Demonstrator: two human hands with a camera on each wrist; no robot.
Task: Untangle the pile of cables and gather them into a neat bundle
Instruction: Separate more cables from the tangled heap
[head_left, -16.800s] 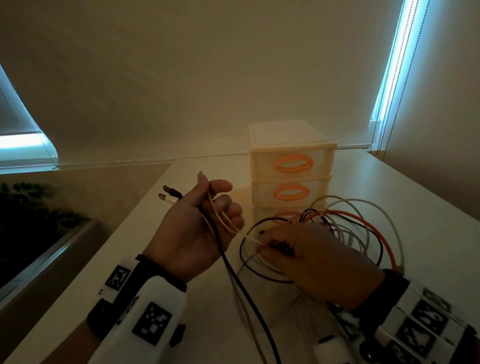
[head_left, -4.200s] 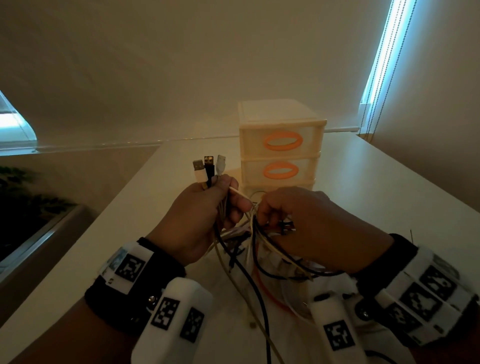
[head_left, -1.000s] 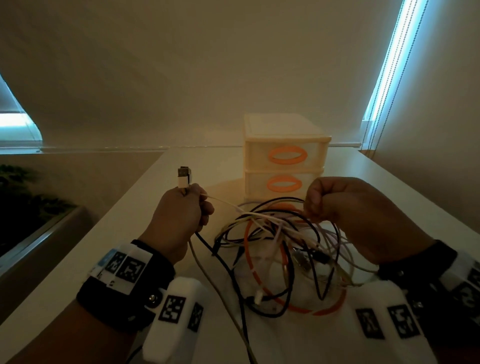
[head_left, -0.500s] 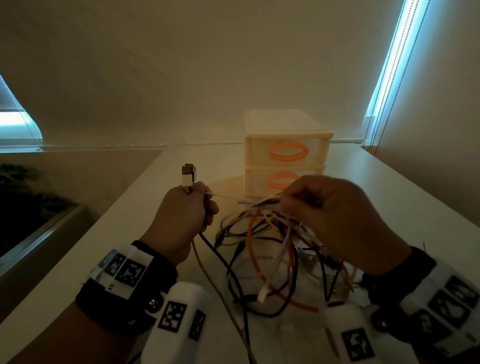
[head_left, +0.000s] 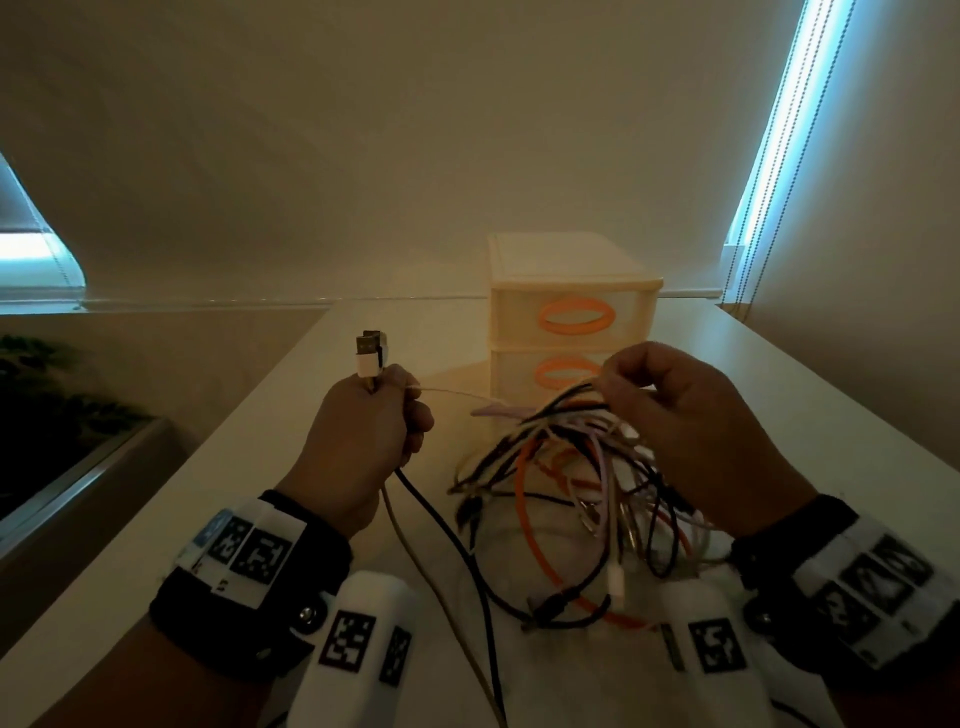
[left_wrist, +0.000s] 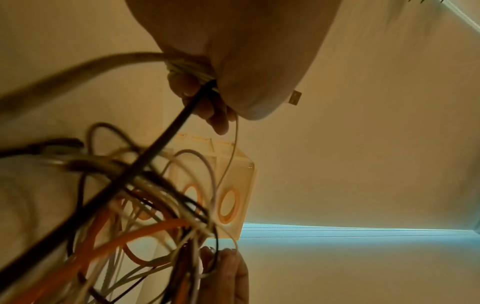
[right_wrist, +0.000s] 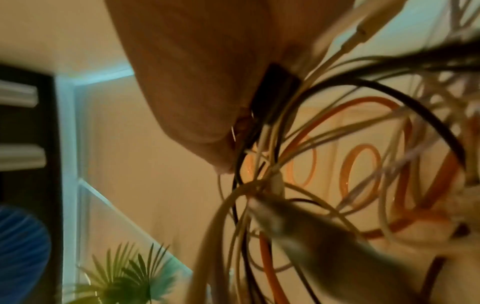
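Pointing up toward 12 o'clock, the USB plugs (head_left: 370, 354) stand out of the left hand (head_left: 363, 441), whose grip is a closed fist around several cable ends; a black cable (head_left: 447, 530) and a beige one trail from it toward 6 o'clock. The right hand (head_left: 691, 431) pinches the cable tangle (head_left: 566, 499) at its top, loops hanging to the tabletop (head_left: 234, 493). Which strands its fingers hold is hidden in the knot. The orange cable (head_left: 535, 525) loops at the centre. The drawer unit (head_left: 571, 306) stands at 12 o'clock just behind; a plant (right_wrist: 127, 281) shows blurred.
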